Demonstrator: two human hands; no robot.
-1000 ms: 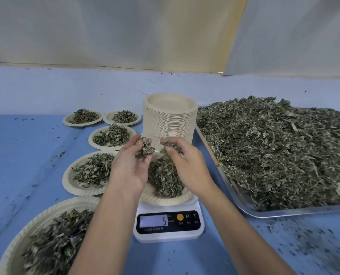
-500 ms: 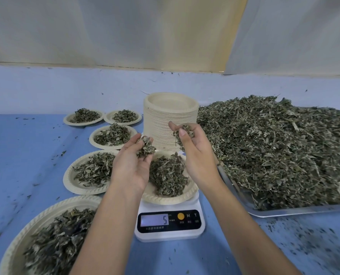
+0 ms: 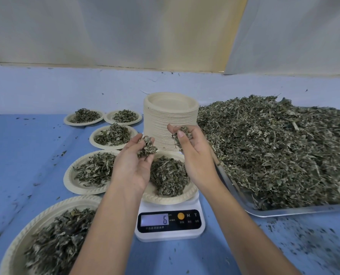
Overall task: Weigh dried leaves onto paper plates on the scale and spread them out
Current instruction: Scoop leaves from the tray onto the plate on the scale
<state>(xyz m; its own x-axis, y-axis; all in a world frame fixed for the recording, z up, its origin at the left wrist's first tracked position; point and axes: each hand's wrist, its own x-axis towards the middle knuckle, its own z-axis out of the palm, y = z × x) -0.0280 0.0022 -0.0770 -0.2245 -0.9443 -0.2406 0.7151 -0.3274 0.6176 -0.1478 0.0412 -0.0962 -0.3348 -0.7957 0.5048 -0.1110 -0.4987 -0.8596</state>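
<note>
dried leaves (image 3: 168,175) sit mounded on the paper plate (image 3: 171,199) on the scale (image 3: 170,234), whose display reads 6. just above, the left hand (image 3: 131,165), palm up with fingers half curled, cups a clump (image 3: 147,149), and the right hand (image 3: 197,155) pinches a tuft (image 3: 179,136) between thumb and fingertips. a stack of plates (image 3: 170,124) stands behind, a heaped tray (image 3: 296,212) to the right, filled plates (image 3: 70,181) to the left.

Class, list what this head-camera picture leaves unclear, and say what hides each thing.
All head view.
1. Scale: print beside the 6 is too small to read.
2. Nearest plate: cut off by the bottom-left edge.
3. Tray: right end cut off by the frame edge, blurred there.
4. Plate on the scale: left rim hidden behind the left hand.
</note>
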